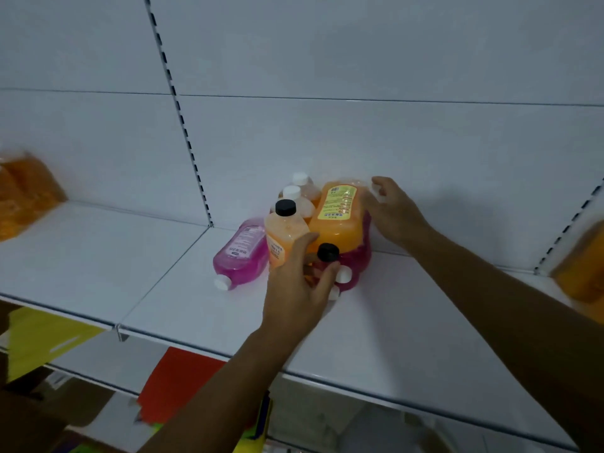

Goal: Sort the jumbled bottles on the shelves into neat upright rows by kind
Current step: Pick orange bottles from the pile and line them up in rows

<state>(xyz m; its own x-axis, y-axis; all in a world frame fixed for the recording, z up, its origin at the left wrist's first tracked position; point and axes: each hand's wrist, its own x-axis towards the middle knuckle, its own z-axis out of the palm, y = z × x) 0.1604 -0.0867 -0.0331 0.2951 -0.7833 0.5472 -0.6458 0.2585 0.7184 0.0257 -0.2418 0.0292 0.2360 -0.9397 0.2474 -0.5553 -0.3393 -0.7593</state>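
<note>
A jumble of bottles sits mid-shelf on the white shelf [183, 299]. A pink bottle [240, 255] with a white cap lies on its side at the left. An orange bottle with a black cap [282, 228] stands upright. My left hand [299, 289] grips a small black-capped bottle [327, 253] in front of it. A large orange bottle [340, 217] lies tilted on top of a dark pink bottle [358, 259]; my right hand [394, 214] holds its top end by the white cap. Two white-capped orange bottles [302, 194] stand behind.
Blurred orange bottles [23, 194] stand at the far left of the shelf, and another orange bottle [581, 266] at the far right. Below the shelf are red [178, 380] and yellow [39, 338] packages. A slotted upright [178, 109] divides the back panel.
</note>
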